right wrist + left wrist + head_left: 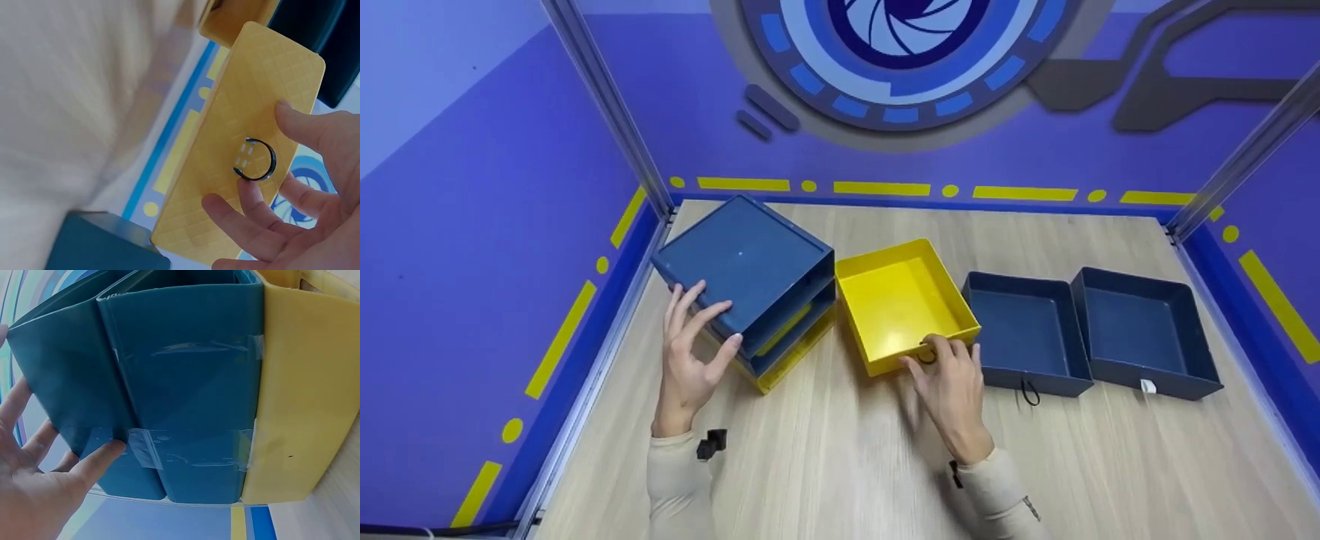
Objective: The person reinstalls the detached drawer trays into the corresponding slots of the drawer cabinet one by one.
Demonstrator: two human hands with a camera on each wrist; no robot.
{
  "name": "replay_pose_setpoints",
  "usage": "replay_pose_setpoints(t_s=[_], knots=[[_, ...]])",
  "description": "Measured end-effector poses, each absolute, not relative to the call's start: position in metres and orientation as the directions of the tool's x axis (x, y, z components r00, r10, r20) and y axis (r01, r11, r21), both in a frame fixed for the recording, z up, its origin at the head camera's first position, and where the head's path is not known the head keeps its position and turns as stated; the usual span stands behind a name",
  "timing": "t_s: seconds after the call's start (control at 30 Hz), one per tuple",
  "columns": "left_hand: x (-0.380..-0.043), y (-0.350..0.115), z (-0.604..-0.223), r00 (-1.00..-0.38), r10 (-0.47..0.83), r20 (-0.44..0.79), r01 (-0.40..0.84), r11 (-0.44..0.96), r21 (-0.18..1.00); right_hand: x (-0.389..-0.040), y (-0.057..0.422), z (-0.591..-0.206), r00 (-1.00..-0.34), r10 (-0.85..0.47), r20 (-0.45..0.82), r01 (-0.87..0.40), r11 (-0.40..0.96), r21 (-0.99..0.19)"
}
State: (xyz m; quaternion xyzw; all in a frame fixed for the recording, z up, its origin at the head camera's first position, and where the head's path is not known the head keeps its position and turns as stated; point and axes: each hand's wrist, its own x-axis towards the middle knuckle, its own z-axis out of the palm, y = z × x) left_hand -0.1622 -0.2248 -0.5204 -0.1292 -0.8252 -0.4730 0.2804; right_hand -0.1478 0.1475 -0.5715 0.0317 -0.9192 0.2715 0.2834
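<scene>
A stacked drawer cabinet (750, 262), dark blue above a yellow bottom tier, stands turned at an angle with its slots facing right. My left hand (690, 360) rests on its near top edge with fingers spread; in the left wrist view, the thumb lies against the blue wall (185, 382), which carries clear tape. Beside the cabinet is a yellow drawer (900, 300) with nothing in it. My right hand (956, 394) touches its front panel (225, 135) with loosely bent fingers. One fingertip is at the black loop pull (273, 160).
Two dark blue drawers lie to the right: one with a black loop (1027, 322), the other with a white tab (1140, 322). Purple panels with yellow marks (881, 188) border the wooden table (825, 465) at the back and sides.
</scene>
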Motion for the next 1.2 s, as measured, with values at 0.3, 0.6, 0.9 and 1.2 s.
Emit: replay_pose_setpoints(t_s=[0.3,0.6,0.9,1.2], knots=[[-0.159,-0.228,-0.518,-0.817,-0.061,0.573,0.471,0.500,0.726,-0.120,0.167,-0.567,-0.841,0.044,0.540,-0.274,0.826,-0.493],[-0.159,-0.227,-0.519,-0.812,-0.062,0.581,0.479,0.497,0.723,-0.094,0.171,-0.573,-0.869,0.000,0.495,-0.287,0.814,-0.505],[-0.160,-0.227,-0.520,-0.814,-0.060,0.578,0.478,0.498,0.724,-0.079,0.158,-0.595,-0.855,-0.114,0.507,-0.393,0.780,-0.487],[-0.160,-0.227,-0.519,-0.821,-0.069,0.567,0.463,0.502,0.730,-0.081,0.146,-0.604,-0.840,-0.181,0.512,-0.458,0.744,-0.486]])
